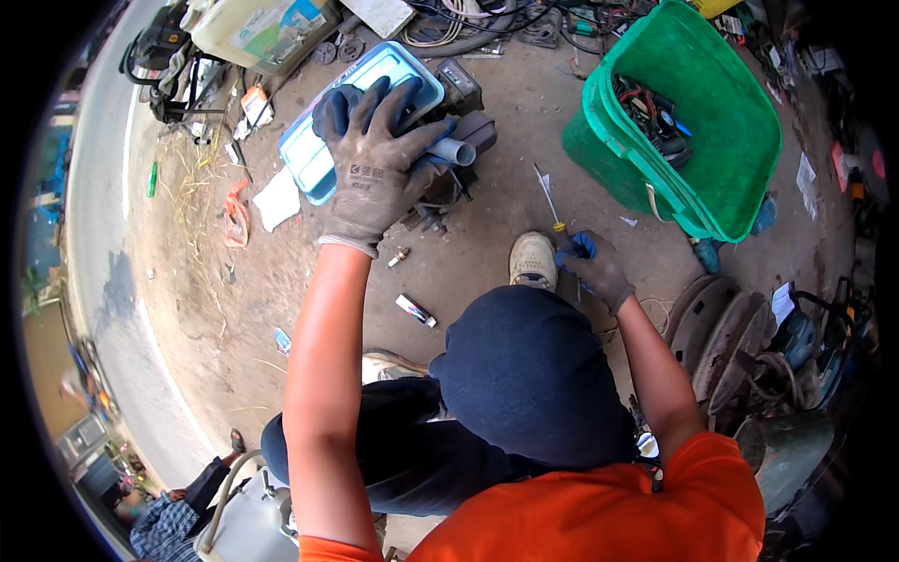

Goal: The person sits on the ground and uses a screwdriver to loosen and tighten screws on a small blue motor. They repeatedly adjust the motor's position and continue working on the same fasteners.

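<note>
- A slim metal-shafted screwdriver with a yellow collar [559, 226] is held above the bare brown ground [487, 347], just beyond a beige shoe [534, 255], well away from the ground's road-side edge.
- Its long axis is slanted slightly left; the tip is pointed away from the body.
- Its handle is closed in by the curled fingers of the gloved right hand [599, 269].
- The gloved left hand [379, 155] is laid, fingers spread, over a light-blue-rimmed plastic box [302, 157], nearer that edge.
- A short grey tube [456, 152] is seen beside its thumb, open end turned right; whether it is gripped cannot be told.
- Dark tools [655, 122] are held in a square green plastic bucket [740, 126] at the right.
</note>
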Demonstrator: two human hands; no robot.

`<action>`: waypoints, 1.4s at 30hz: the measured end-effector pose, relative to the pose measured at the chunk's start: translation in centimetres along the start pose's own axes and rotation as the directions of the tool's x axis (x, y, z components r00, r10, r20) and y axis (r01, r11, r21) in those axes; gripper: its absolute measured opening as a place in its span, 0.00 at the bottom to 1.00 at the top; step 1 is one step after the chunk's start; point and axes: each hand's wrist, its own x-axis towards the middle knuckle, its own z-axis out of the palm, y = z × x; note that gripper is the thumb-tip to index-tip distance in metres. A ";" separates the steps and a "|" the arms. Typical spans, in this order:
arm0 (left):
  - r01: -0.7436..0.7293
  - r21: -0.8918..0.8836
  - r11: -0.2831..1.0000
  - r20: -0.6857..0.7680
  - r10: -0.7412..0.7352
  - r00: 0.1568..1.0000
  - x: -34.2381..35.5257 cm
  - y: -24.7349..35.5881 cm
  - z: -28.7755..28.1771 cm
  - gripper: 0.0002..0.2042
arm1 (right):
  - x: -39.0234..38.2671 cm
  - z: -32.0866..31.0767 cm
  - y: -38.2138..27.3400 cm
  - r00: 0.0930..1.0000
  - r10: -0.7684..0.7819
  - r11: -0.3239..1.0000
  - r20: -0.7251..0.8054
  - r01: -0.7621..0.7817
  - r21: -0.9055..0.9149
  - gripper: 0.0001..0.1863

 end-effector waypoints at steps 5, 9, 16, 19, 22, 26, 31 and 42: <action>0.001 0.044 0.999 0.091 -0.005 0.996 0.9 -0.2 -0.8 0.25 | -1.1 -1.3 -2.6 0.967 -0.241 0.966 -0.080 0.232 -0.115 0.18; -0.045 0.055 0.997 0.193 0.034 0.981 1.4 -0.6 -1.4 0.24 | -1.4 -2.6 -6.3 0.935 -0.353 0.927 -0.023 0.353 0.128 0.25; -0.049 0.067 0.997 0.190 0.036 0.981 1.5 0.0 -1.4 0.27 | -0.6 -3.4 -11.1 0.917 -0.388 0.921 -0.093 0.390 -0.003 0.26; -0.036 0.059 0.998 0.094 0.030 0.995 1.4 0.1 -0.9 0.22 | 1.3 -3.2 -11.6 0.899 -0.431 0.902 -0.074 0.426 -0.070 0.22; -0.031 0.071 0.997 0.084 0.025 0.996 1.3 0.2 -0.5 0.22 | 2.5 -2.9 -11.1 0.864 -0.497 0.866 -0.085 0.487 -0.115 0.20; -0.035 0.101 0.994 0.121 0.022 0.992 1.4 0.1 -0.7 0.23 | 2.9 -2.1 -12.1 0.884 -0.462 0.875 -0.067 0.467 0.126 0.21; -0.035 0.091 0.995 0.121 0.024 0.992 1.4 0.0 -0.6 0.25 | 4.2 -2.4 -11.3 0.858 -0.511 0.854 -0.050 0.513 0.089 0.21; -0.024 0.094 0.995 0.129 0.012 0.992 1.3 -0.1 -0.6 0.26 | 4.4 -1.6 -11.2 0.845 -0.532 0.838 -0.058 0.535 0.105 0.19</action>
